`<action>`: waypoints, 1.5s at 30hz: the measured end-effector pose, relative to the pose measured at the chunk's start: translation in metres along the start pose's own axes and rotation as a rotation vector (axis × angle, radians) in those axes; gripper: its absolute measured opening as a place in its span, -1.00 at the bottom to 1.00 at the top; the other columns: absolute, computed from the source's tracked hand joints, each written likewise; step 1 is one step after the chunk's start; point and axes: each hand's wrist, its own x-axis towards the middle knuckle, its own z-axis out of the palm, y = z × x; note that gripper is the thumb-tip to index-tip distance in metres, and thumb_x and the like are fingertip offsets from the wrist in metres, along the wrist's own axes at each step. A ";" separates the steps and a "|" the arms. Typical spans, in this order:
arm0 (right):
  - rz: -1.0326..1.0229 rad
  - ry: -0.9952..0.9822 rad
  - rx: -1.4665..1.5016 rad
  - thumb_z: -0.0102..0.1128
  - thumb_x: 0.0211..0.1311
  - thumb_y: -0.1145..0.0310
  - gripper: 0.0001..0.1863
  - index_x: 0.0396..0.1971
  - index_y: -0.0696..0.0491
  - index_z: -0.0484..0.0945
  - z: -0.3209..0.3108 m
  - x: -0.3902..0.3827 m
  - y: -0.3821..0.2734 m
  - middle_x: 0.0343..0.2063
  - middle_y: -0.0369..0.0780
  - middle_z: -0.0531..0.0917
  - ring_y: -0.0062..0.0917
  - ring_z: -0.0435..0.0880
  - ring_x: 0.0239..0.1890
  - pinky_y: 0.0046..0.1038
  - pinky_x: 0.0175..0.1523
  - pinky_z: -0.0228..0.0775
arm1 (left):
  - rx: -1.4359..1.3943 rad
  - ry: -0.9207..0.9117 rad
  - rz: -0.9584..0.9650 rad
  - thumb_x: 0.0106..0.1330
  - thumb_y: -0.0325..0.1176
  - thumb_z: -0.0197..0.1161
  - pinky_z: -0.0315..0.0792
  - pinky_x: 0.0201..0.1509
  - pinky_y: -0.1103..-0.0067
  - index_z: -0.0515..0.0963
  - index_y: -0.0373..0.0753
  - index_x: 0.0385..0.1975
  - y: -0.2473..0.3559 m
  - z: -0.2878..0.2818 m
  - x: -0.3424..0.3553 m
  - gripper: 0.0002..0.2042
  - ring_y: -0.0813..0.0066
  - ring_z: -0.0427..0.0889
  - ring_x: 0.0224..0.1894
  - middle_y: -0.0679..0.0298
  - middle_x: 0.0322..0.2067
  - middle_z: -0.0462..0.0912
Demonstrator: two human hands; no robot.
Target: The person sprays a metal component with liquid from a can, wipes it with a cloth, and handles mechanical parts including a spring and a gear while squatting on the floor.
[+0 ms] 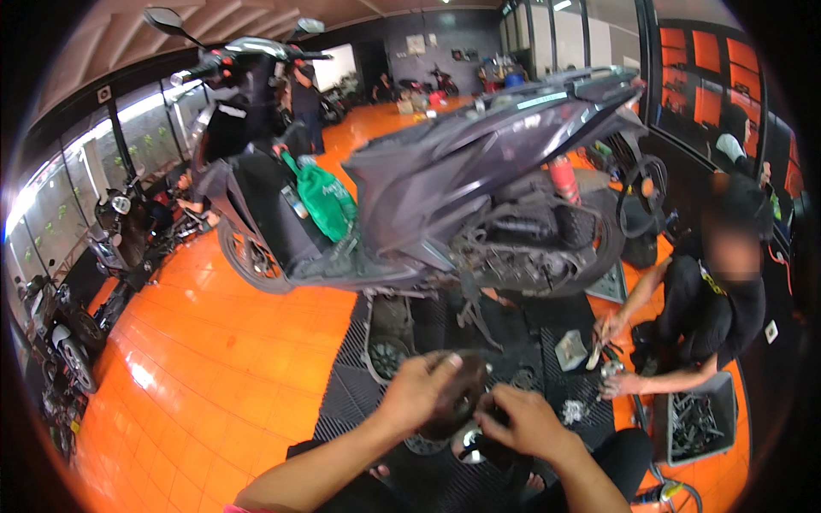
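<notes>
My left hand (421, 393) is wrapped round the edge of a dark, round metal part (463, 395) with a hole near its middle, thumb on top. My right hand (523, 419) is closed, with its curled fingers against the right side of that part; whatever they pinch is hidden. Just below the two hands shows a shiny, rounded metal piece (469, 446), partly covered. Beyond my left hand a grey engine cover (389, 329) lies on the black ribbed mat (342, 398). A dark scooter (462, 171) stands ahead, its side engine parts exposed.
At the right a co-worker (723, 291) crouches, holding a brush and a round metal part (612, 370). A grey bin (697, 419) of tools or parts stands nearby. A green bag (325, 201) hangs on the scooter. Other motorcycles (120, 231) line the left over orange floor tiles (205, 368).
</notes>
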 end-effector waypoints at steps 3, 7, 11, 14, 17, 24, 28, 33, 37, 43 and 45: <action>0.033 0.123 0.030 0.34 0.19 0.34 -0.84 -0.29 0.07 0.60 -0.004 0.004 0.008 -0.40 -0.17 0.63 -0.22 0.66 -0.43 -0.29 -0.36 0.48 | -0.103 0.069 0.067 0.45 -0.18 0.16 0.50 -0.07 0.57 0.54 -0.47 0.00 -0.009 -0.005 0.009 -0.60 0.53 0.58 -0.19 0.18 -0.23 0.65; 0.027 0.120 -0.128 0.35 0.15 0.36 -0.80 -0.21 -0.01 0.64 -0.007 0.005 0.006 -0.43 -0.23 0.56 -0.33 0.67 -0.43 -0.35 -0.38 0.48 | -0.177 0.050 0.044 0.48 -0.19 0.12 0.47 -0.04 0.58 0.53 -0.50 0.05 -0.005 -0.010 0.007 -0.58 0.50 0.58 -0.15 0.10 -0.17 0.67; -0.020 0.012 -0.298 0.37 0.07 0.35 -0.65 -0.08 -0.09 0.63 -0.001 -0.004 0.015 -0.38 -0.27 0.53 -0.38 0.67 -0.40 -0.36 -0.39 0.52 | -0.184 0.033 0.064 0.47 -0.23 0.14 0.54 -0.08 0.57 0.52 -0.48 0.00 -0.004 -0.002 0.010 -0.63 0.50 0.64 -0.20 0.14 -0.20 0.67; -0.045 -0.055 -0.344 0.35 0.05 0.34 -0.58 -0.01 -0.12 0.61 0.007 -0.001 0.014 -0.36 -0.28 0.53 -0.39 0.67 -0.39 -0.35 -0.40 0.53 | -0.155 0.014 0.040 0.47 -0.23 0.15 0.54 -0.06 0.56 0.52 -0.48 0.02 -0.011 -0.006 0.011 -0.62 0.49 0.65 -0.19 0.12 -0.18 0.67; -0.110 -0.029 -0.418 0.40 -0.04 0.36 -0.54 -0.03 -0.16 0.63 0.008 0.004 0.008 -0.49 -0.31 0.44 -0.43 0.59 -0.49 -0.40 -0.45 0.43 | -0.115 -0.007 0.025 0.46 -0.23 0.15 0.54 -0.04 0.57 0.52 -0.49 0.05 -0.010 -0.005 0.008 -0.61 0.49 0.65 -0.15 0.10 -0.15 0.68; -0.257 -0.081 -0.549 0.32 -0.10 0.25 -0.59 -0.13 -0.11 0.56 0.011 -0.002 0.010 -0.38 -0.35 0.47 -0.55 0.60 -0.36 -0.49 -0.37 0.53 | -0.026 -0.067 0.049 0.47 -0.18 0.17 0.20 -0.54 0.76 0.57 -0.39 0.05 -0.013 0.005 0.002 -0.62 0.81 0.30 -0.55 0.45 -0.50 0.51; -0.241 -0.097 -0.526 0.25 -0.04 0.31 -0.66 -0.16 -0.09 0.56 0.018 -0.004 0.010 -0.40 -0.35 0.47 -0.55 0.61 -0.36 -0.48 -0.35 0.53 | 0.015 -0.075 0.025 0.47 -0.17 0.16 0.34 -0.41 0.72 0.55 -0.42 0.08 -0.015 0.007 0.000 -0.59 0.73 0.44 -0.44 0.34 -0.41 0.60; -0.197 -0.111 -0.487 0.23 0.03 0.31 -0.71 -0.17 -0.07 0.56 0.024 -0.005 0.013 -0.40 -0.33 0.48 -0.51 0.64 -0.32 -0.42 -0.35 0.55 | 0.045 -0.106 0.002 0.47 -0.15 0.14 0.47 -0.14 0.62 0.53 -0.45 0.09 -0.016 0.008 0.000 -0.56 0.59 0.56 -0.24 0.15 -0.24 0.69; -0.155 -0.186 -0.390 0.23 0.10 0.31 -0.77 -0.21 -0.03 0.54 0.023 -0.003 0.009 -0.39 -0.28 0.51 -0.41 0.67 -0.31 -0.33 -0.36 0.56 | 0.222 -0.050 0.071 0.46 -0.13 0.15 0.48 -0.15 0.60 0.54 -0.44 0.08 -0.022 0.010 -0.004 -0.55 0.59 0.57 -0.25 0.17 -0.25 0.69; -0.050 -0.163 -0.120 0.30 0.15 0.30 -0.74 -0.24 0.08 0.51 0.012 -0.003 0.021 -0.41 -0.16 0.64 -0.22 0.69 -0.40 -0.25 -0.37 0.53 | -0.138 0.010 0.056 0.47 -0.20 0.14 0.53 -0.14 0.59 0.55 -0.45 0.00 -0.017 0.009 0.008 -0.62 0.52 0.62 -0.25 0.17 -0.25 0.67; -0.025 -0.050 -0.009 0.32 0.17 0.29 -0.74 -0.23 0.09 0.51 0.004 0.000 0.016 -0.41 -0.16 0.67 -0.22 0.70 -0.38 -0.25 -0.35 0.53 | -0.157 0.039 0.068 0.48 -0.21 0.14 0.54 -0.08 0.58 0.53 -0.47 0.02 -0.014 0.004 0.004 -0.62 0.50 0.63 -0.20 0.15 -0.18 0.66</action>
